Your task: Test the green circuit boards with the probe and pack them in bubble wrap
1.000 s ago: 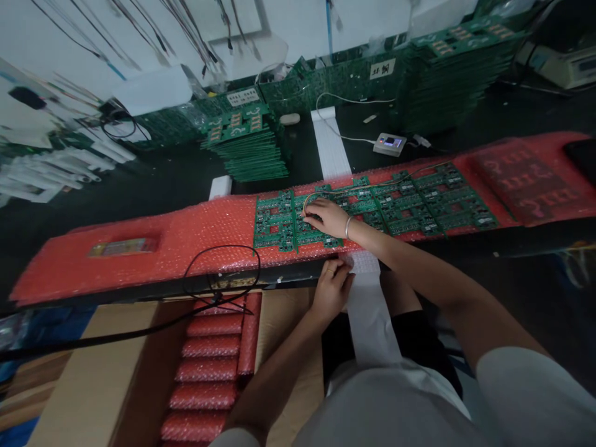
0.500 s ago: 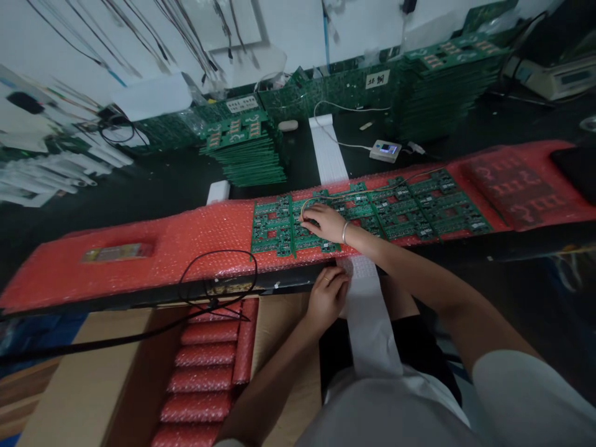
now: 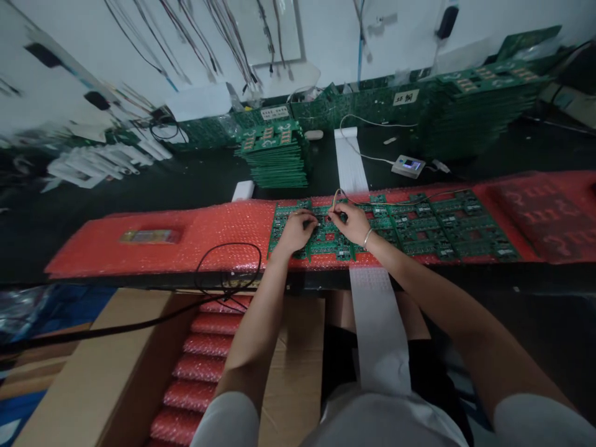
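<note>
One thin wire lead (image 3: 334,200), pinched in the right hand (image 3: 352,223), above the green circuit boards (image 3: 410,226) on near red bubble wrap (image 3: 223,233)! Left hand (image 3: 296,234) close by at left, hold unreadable. Lead-handling seems the step; next calls for steady fingertips.

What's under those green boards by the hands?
Red bubble wrap lies under the green boards, peeking through their holes and around their edges. The boards, left hand and right hand cover the rest, so anything else there is hidden.
</note>
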Tool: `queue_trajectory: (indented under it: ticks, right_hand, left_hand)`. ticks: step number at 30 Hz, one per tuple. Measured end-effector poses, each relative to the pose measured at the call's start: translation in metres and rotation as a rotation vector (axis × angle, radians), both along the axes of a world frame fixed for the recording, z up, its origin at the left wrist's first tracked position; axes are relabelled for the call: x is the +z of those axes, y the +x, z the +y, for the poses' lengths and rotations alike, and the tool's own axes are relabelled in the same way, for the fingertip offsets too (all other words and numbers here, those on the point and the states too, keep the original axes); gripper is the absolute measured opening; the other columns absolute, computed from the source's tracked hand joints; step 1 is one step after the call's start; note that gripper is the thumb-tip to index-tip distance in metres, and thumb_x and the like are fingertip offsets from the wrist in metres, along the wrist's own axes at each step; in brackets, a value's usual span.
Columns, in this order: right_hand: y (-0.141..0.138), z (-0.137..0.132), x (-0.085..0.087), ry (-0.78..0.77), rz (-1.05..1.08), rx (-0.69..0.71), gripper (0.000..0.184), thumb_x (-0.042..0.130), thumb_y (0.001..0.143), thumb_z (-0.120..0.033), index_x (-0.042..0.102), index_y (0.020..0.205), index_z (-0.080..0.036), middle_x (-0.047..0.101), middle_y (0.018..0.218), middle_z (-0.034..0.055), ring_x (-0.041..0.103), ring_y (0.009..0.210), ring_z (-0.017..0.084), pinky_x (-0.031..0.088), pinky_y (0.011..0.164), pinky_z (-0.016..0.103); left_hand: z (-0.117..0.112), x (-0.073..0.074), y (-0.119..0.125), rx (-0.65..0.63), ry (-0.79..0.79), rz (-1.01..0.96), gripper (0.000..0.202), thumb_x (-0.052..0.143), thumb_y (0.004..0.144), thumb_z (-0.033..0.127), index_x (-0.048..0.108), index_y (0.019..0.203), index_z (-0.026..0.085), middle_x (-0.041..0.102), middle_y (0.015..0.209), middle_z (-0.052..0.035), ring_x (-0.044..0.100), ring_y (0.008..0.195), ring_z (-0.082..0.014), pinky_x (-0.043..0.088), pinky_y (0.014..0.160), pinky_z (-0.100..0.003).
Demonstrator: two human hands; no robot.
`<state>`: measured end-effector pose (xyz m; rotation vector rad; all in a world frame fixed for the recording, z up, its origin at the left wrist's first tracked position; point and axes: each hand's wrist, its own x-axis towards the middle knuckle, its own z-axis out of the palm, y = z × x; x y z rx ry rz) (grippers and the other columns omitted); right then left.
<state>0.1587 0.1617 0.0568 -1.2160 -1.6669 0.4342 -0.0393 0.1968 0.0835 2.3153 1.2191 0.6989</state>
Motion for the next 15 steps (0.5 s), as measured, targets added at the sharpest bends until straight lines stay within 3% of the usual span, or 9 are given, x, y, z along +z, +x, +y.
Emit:
queue_trajectory:
  ticks: [8, 15]
  right_hand:
    - [0.0, -0.001, 0.001, 0.002, -0.023, -0.007, 0.01, 0.059, 0.09, -0.027, 0.067, 0.09, -0.022, 0.073, 0.089, 0.0047, 0.067, 0.085, 0.02, 0.052, 0.08, 0.034]
    - [0.0, -0.001, 0.0, -0.013, -0.028, -0.007, 0.01, 0.059, 0.09, -0.024, 0.068, 0.092, -0.02, 0.073, 0.091, 0.0053, 0.067, 0.087, 0.02, 0.052, 0.084, 0.034]
  left_hand:
    - [0.021, -0.005, 0.005, -0.081, 0.06, 0.137, 0.014, 0.059, 0.083, 0.02, 0.072, 0.08, 0.018, 0.067, 0.092, -0.0092, 0.062, 0.094, -0.0244, 0.049, 0.094, -0.04]
    - [0.018, -0.002, 0.011, -0.068, 0.084, 0.218, 0.014, 0.057, 0.082, 0.015, 0.07, 0.079, 0.017, 0.064, 0.093, -0.0102, 0.06, 0.096, -0.0258, 0.048, 0.095, -0.042]
